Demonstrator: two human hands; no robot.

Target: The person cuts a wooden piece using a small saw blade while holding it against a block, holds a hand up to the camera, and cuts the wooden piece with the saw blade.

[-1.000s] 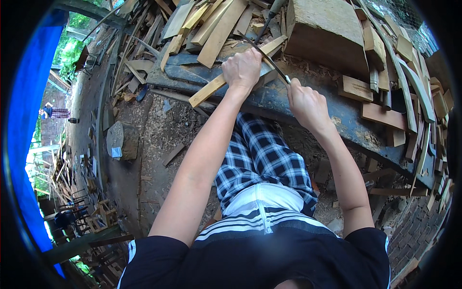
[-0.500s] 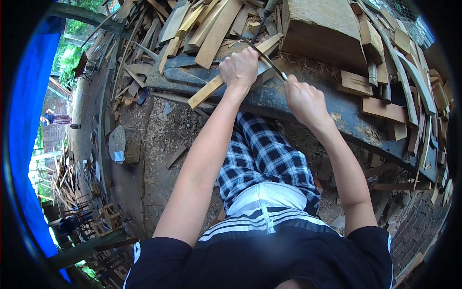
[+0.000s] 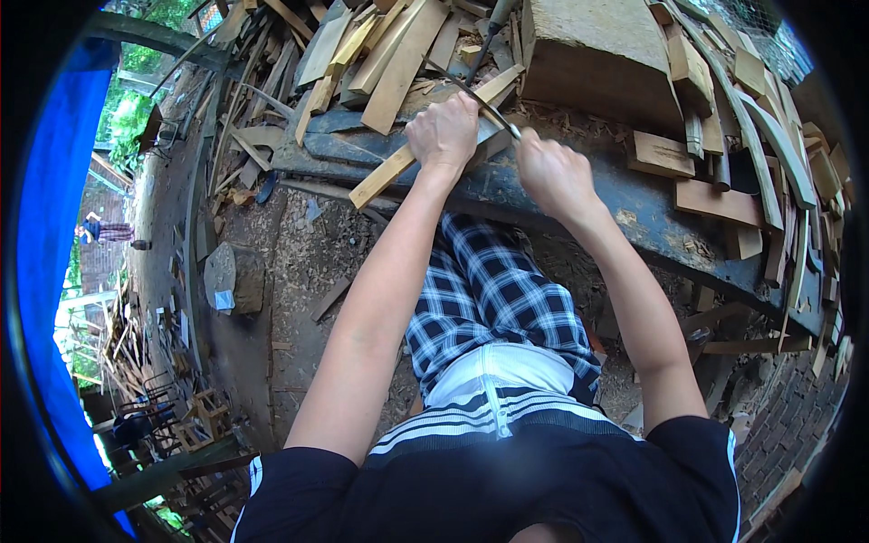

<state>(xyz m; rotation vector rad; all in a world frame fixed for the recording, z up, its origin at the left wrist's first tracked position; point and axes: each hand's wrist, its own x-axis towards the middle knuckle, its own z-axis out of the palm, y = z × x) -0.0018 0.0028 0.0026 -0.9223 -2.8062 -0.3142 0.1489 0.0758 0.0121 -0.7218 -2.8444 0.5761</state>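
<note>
A narrow light-coloured strip of wood [image 3: 382, 180] lies slantwise over the near edge of the dark workbench [image 3: 579, 195]. My left hand [image 3: 444, 131] is closed round its middle. In my right hand [image 3: 555, 176] is the handle of a long, thin, dark-bladed hand tool [image 3: 480, 101]; whether it is a file or a knife I cannot make out. The blade slants up and left from my right fist, crossing the wood strip just beyond my left knuckles. Another piece of wood [image 3: 489, 147] sits below the strip, between my hands.
A large squared wooden block [image 3: 602, 63] stands on the bench beyond my right hand. Loose boards [image 3: 398, 77] are heaped at the far left, and offcuts [image 3: 720, 204] crowd the right end. On the dirt floor stands a stump [image 3: 235, 279]. A person [image 3: 113, 233] is far off left.
My right hand has moved a little up and left with the tool, and the blade reaches farther past the wood strip. My left hand keeps its hold on the strip.
</note>
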